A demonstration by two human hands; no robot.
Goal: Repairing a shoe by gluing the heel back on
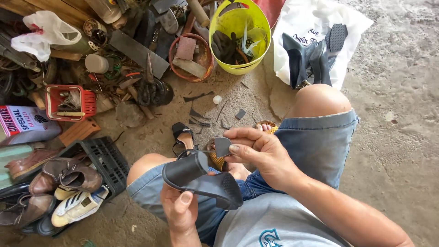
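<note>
My left hand [180, 208] grips a black heeled shoe [201, 179] by its sole, turned sole-up over my lap. My right hand [258, 153] pinches a small dark grey heel piece [222, 146] between thumb and fingers, right at the shoe's block heel [185, 167]. Both hands sit between my knees, above denim shorts [315, 142].
A yellow bucket [256, 18] of tools and a brown bowl [203, 59] stand ahead. Black heeled shoes [306, 57] lie on a white plastic bag [302, 23]. A black crate [107, 158] with worn shoes, a red basket [87, 103] and scattered scrap fill the left.
</note>
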